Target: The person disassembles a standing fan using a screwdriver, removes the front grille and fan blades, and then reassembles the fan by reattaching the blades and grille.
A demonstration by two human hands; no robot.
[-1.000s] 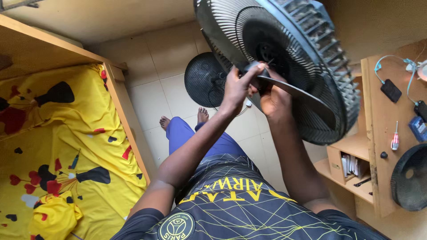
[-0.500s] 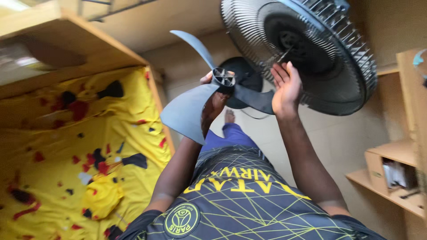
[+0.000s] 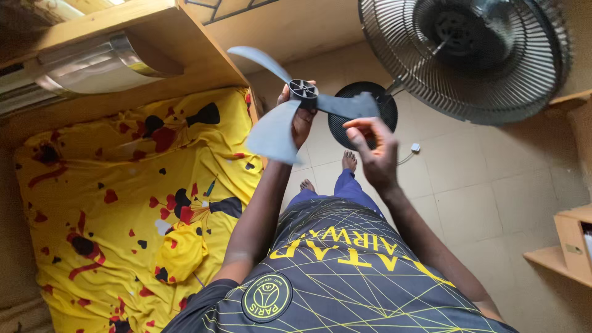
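Note:
My left hand [image 3: 300, 126] is raised in front of me and grips the black hub of a pale grey three-bladed fan propeller [image 3: 271, 132], which is off the fan. My right hand [image 3: 376, 154] is just right of it, fingers apart, fingertips close under the tip of one blade; I cannot tell whether they touch. Up at the right stands the fan's round wire rear grille [image 3: 394, 68] with the bare motor and shaft [image 3: 459, 34] in its middle. The fan's black round base [image 3: 339, 131] shows behind my hands on the tiled floor.
A bed with a yellow patterned sheet [image 3: 123, 203] fills the left, edged by a wooden frame [image 3: 185, 43]. A wooden shelf unit [image 3: 570, 240] is at the right edge. A white plug [image 3: 415, 148] and cord lie on the floor near my bare feet [image 3: 349, 160].
The propeller has come off the fan's shaft in my left hand and moved left and away from the grille. My right hand has left the motor and dropped beside the blade.

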